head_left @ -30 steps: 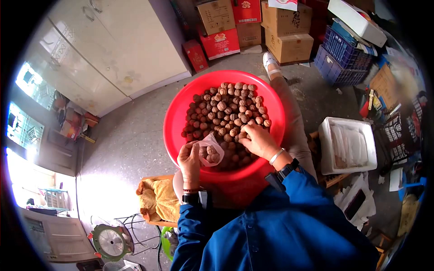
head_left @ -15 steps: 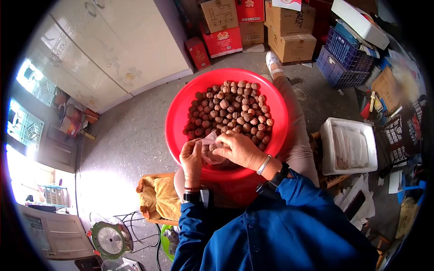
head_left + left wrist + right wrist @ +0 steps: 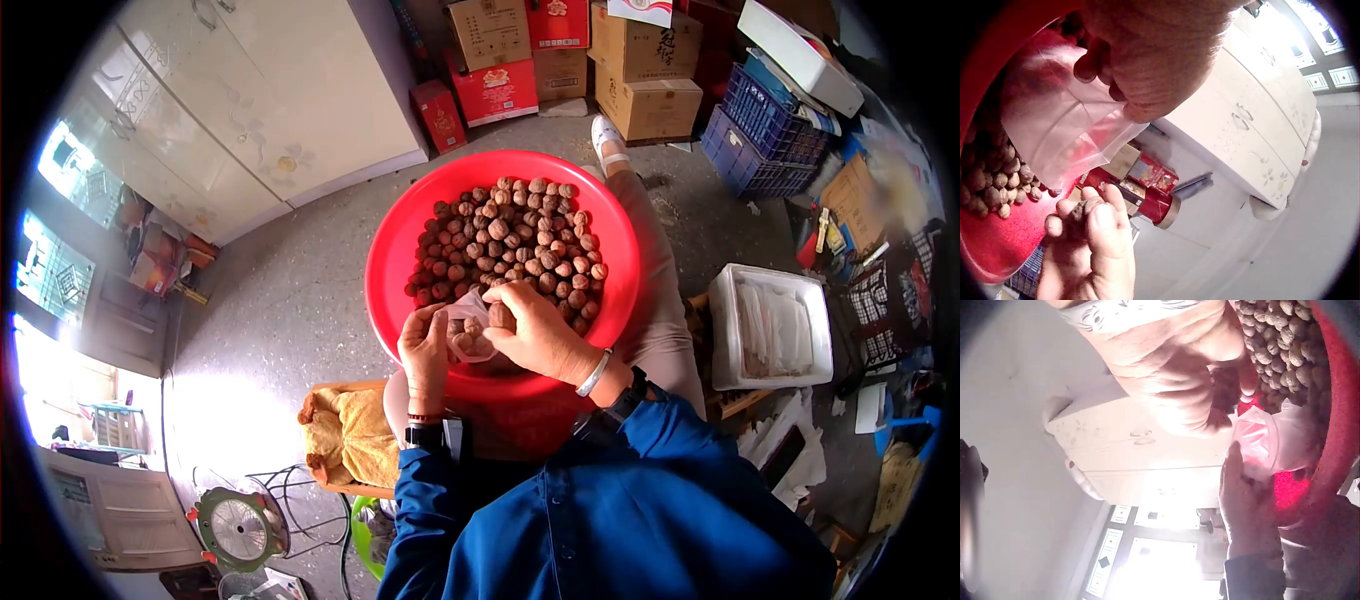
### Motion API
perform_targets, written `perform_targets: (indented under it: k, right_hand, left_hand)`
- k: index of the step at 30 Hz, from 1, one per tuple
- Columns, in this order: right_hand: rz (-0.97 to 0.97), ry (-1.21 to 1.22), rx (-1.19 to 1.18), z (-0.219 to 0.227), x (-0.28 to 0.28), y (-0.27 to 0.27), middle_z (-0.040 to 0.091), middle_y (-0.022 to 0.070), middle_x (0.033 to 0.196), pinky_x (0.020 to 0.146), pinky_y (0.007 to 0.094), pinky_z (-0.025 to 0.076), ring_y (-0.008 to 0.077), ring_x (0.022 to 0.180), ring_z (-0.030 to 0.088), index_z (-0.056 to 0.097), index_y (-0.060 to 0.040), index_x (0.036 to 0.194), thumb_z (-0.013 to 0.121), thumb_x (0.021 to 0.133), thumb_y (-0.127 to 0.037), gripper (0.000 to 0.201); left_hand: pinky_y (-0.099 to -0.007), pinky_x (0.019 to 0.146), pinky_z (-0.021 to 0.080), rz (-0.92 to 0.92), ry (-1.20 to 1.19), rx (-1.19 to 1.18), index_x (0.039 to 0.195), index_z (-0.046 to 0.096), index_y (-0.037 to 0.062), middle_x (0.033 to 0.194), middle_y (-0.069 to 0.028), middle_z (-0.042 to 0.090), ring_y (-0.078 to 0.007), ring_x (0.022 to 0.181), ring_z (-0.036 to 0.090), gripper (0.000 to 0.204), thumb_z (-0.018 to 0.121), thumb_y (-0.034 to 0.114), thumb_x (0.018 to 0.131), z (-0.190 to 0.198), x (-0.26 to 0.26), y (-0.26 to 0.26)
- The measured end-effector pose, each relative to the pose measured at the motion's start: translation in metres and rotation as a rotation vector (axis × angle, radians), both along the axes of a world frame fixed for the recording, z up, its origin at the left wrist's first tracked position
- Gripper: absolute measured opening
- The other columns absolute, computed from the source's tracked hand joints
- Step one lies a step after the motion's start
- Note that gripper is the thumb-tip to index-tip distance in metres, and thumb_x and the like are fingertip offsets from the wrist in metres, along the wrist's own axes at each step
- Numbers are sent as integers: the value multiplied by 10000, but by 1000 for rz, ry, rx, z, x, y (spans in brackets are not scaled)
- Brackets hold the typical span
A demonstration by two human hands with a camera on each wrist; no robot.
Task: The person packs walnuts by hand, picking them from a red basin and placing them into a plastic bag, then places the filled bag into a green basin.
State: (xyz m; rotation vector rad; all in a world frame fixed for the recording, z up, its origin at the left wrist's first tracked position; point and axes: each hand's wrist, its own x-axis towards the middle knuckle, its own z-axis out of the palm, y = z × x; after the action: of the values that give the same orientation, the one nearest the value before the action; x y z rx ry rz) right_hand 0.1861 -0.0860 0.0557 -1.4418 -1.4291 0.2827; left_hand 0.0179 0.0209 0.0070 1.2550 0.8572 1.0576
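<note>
A wide red basin (image 3: 385, 240) holds many loose brown walnuts (image 3: 505, 235). My left hand (image 3: 423, 355) pinches the rim of a thin, whitish translucent bag (image 3: 1054, 119) at the basin's near side. Several walnuts show inside the bag in the head view. Just right of the bag's mouth, my right hand (image 3: 545, 340) holds a single walnut (image 3: 502, 317) between thumb and fingers. The left wrist view shows that walnut (image 3: 1077, 211) at the fingertips, below the bag's opening. In the right wrist view the bag (image 3: 1257, 440) stands open beside both hands.
A white foam box (image 3: 722, 340) with stacked pale bags inside stands at the right. Cardboard boxes (image 3: 650, 105) and blue crates (image 3: 755, 150) are piled at the back. On the left are a cabinet (image 3: 270, 110) and a fan (image 3: 240, 530); a yellow cloth (image 3: 355, 440) lies near the basin.
My right hand has moved from among the walnuts, near and left, to the bag's mouth; a walnut now shows in its fingers. My left hand keeps its hold on the bag.
</note>
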Motion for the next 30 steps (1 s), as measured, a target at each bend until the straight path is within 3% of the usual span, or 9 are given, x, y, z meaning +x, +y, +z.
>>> perform_targets:
  k: [3, 7, 9, 11, 16, 22, 26, 29, 30]
  right_hand:
    - [154, -38, -17, 17, -5, 2, 659, 159, 1076, 875, 429, 527, 361, 1006, 644, 600, -45, 1178, 808, 806, -150, 439]
    - [-10, -121, 74, 3, -7, 11, 671, 179, 1015, 875, 458, 520, 370, 989, 660, 640, -50, 1063, 783, 856, -262, 329]
    - [-33, -86, -31, -5, -3, 7, 667, 194, 1026, 854, 484, 528, 381, 987, 667, 644, -37, 1050, 762, 871, -319, 354]
    - [-12, -148, -516, -14, 3, 3, 673, 217, 1048, 829, 515, 534, 407, 978, 674, 648, -16, 1031, 733, 881, -322, 352]
    - [15, -190, -495, -26, 4, 15, 682, 244, 836, 726, 533, 541, 433, 840, 693, 649, 12, 845, 664, 912, -275, 295]
    - [178, 159, -56, 16, -2, 42, 626, 217, 736, 609, 434, 492, 384, 664, 642, 625, 11, 854, 677, 942, -168, 207]
    - [53, -276, -250, -11, 11, 51, 664, 216, 777, 640, 453, 506, 388, 735, 681, 655, -4, 869, 666, 955, -184, 200]
    - [253, 135, -44, 4, 10, 49, 662, 151, 720, 634, 375, 506, 258, 650, 650, 666, -2, 908, 707, 941, -172, 178]
    - [259, 160, -77, 2, 11, 48, 667, 184, 751, 646, 411, 510, 324, 700, 670, 667, -2, 902, 695, 946, -197, 203]
  left_hand:
    - [-200, 426, 388, -12, -32, 46, 1088, 690, 17, 743, 18, 640, -33, 494, 489, 138, 641, 130, 1026, -2, 0, 2]
    - [-204, 424, 389, 10, -37, 26, 1086, 687, 21, 731, 20, 632, -35, 489, 487, 134, 637, 132, 1029, -5, 0, 3]
    - [-205, 425, 396, -13, -34, -14, 1084, 686, 23, 730, 18, 633, -37, 494, 493, 131, 630, 129, 1032, -4, -3, 2]
    - [-203, 426, 398, -2, -24, -9, 1082, 686, 24, 733, 17, 635, -38, 497, 494, 128, 630, 127, 1032, 0, -2, 0]
    - [-204, 431, 398, 84, -92, 81, 1071, 685, 30, 763, 14, 638, -50, 506, 495, 114, 633, 122, 1028, 4, -1, -4]
    - [-197, 511, 409, 265, -252, 143, 1027, 662, 55, 811, 15, 637, -32, 628, 522, 108, 630, 157, 1040, -7, -6, -3]
    - [-199, 521, 422, 216, -158, 121, 1028, 661, 52, 777, 12, 634, -45, 615, 530, 107, 631, 154, 1039, 0, -9, -10]
    - [-196, 518, 416, 264, -222, 160, 1026, 664, 50, 768, 5, 637, -44, 583, 515, 108, 637, 154, 1035, -2, -6, -9]
    - [-193, 515, 405, 298, -218, 155, 1025, 668, 45, 770, 1, 645, -37, 566, 501, 107, 652, 151, 1026, -3, -5, -8]
